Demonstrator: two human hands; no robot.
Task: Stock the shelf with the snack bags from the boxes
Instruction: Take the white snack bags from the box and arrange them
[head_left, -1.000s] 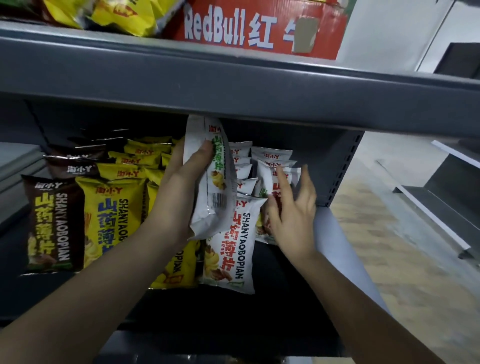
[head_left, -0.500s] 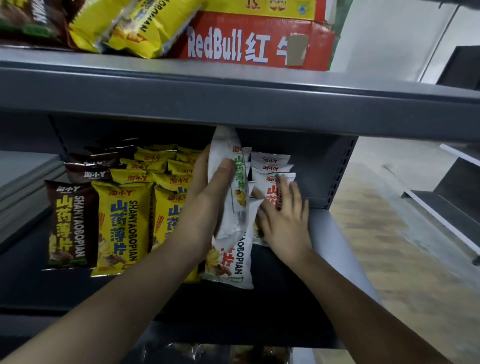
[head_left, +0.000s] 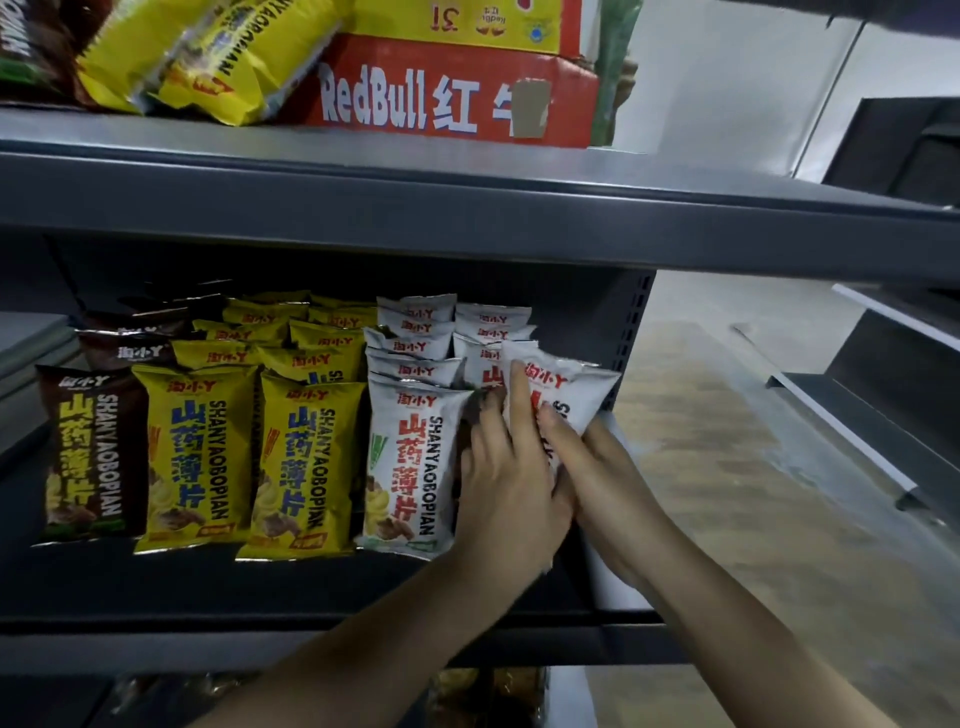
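Note:
A white snack bag (head_left: 569, 387) stands upright at the front of the rightmost white row on the dark shelf (head_left: 311, 644). My left hand (head_left: 506, 488) lies against the bag's front with the index finger straight up along it. My right hand (head_left: 592, 467) holds the bag from the right, thumb pinching its front. Left of it, rows of the same snacks fill the shelf: another white row (head_left: 410, 467), two yellow rows (head_left: 306, 467), and a brown row (head_left: 88, 457). The lower half of the held bag is hidden behind my hands.
The upper shelf board (head_left: 467, 218) hangs close over the bags. On it sit a red RedBull box (head_left: 447, 93) and loose yellow bags (head_left: 208, 57). The shelf's perforated side panel (head_left: 631, 338) stands just right of the bag. Another grey shelf unit (head_left: 883, 415) stands across the aisle.
My left hand carried the white bag from the middle of the shelf over to the right row and set it upright at the front. My right hand moved from the row onto this bag.

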